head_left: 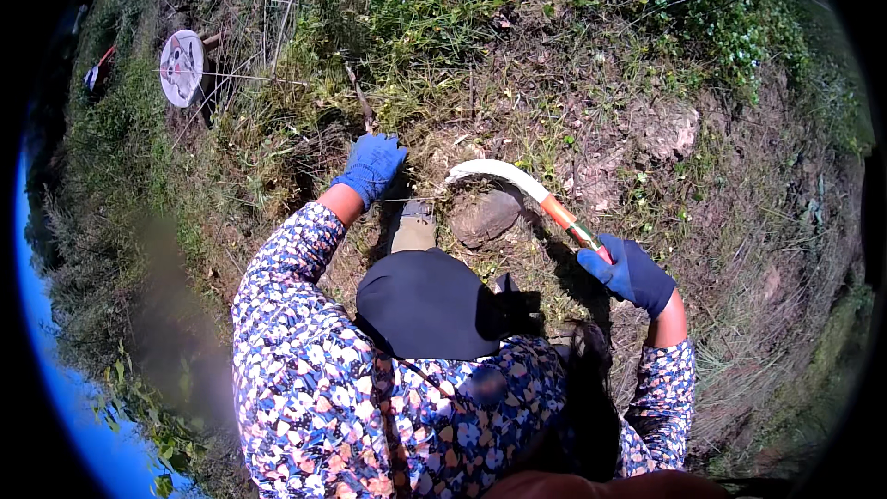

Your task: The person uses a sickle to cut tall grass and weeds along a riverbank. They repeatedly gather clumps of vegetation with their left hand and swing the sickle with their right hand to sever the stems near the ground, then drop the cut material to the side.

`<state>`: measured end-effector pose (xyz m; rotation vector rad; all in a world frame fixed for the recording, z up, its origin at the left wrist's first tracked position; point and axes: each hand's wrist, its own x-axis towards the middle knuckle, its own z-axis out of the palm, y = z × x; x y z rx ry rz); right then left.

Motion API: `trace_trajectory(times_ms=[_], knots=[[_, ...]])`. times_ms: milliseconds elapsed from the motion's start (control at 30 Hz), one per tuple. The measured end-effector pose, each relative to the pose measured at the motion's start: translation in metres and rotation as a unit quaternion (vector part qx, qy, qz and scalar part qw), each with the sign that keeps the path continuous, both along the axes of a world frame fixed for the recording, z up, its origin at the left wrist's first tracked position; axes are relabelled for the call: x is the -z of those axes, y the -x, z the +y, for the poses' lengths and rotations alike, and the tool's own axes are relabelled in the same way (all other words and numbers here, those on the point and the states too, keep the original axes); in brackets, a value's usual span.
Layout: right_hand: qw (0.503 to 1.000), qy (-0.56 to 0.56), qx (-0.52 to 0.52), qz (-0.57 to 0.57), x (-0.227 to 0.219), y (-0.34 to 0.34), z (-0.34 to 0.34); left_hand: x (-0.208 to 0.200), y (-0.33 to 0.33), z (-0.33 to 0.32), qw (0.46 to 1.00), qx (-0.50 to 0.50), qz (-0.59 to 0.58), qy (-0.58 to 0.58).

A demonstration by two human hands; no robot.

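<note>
My right hand (633,275), in a blue glove, is closed round the red end of a sickle (557,212) with an orange, red and green handle. Its pale curved blade arches left, with the tip above a rounded brown stone (485,219). My left hand (374,166), also gloved in blue, is curled at the top of the grassy patch left of the blade tip. A thin brown stem (359,97) sticks out past its fingers, which are partly hidden from above. Between my arms are a dark rounded shape (425,305), perhaps my knee, and a tan shoe or trouser leg (413,233).
Weeds and dry grass (416,46) cover the sloping ground, with a leafy bush (711,9) at the far right. Bare pinkish soil (661,140) lies right of the blade. A round white disc with a drawing (182,68) stands at the far left, near a small red and blue item (97,72).
</note>
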<state>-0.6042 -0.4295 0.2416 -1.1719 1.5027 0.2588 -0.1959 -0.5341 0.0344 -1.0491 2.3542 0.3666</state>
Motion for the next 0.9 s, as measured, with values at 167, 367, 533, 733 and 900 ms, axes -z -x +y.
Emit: trace_trajectory(times_ms=[167,367,533,733,900], knots=[[0.951,-0.001,0.31,-0.014,-0.035,0.034,-0.011,-0.028,0.005,-0.14,0.934,-0.14,0.125,0.305],[0.87,0.127,0.463,-0.114,0.004,0.018,-0.064,-0.118,0.061,-0.246,0.92,-0.214,0.093,0.316],[0.836,0.08,0.502,-0.207,0.074,0.009,-0.121,-0.102,0.113,-0.174,0.895,-0.148,0.353,0.231],[0.881,0.018,0.403,-0.247,0.137,-0.057,-0.207,-0.05,0.171,-0.098,0.882,-0.203,0.419,0.065],[0.946,0.232,0.213,0.074,0.139,-0.111,-0.125,-0.072,0.154,-0.133,0.867,-0.136,0.447,0.172]])
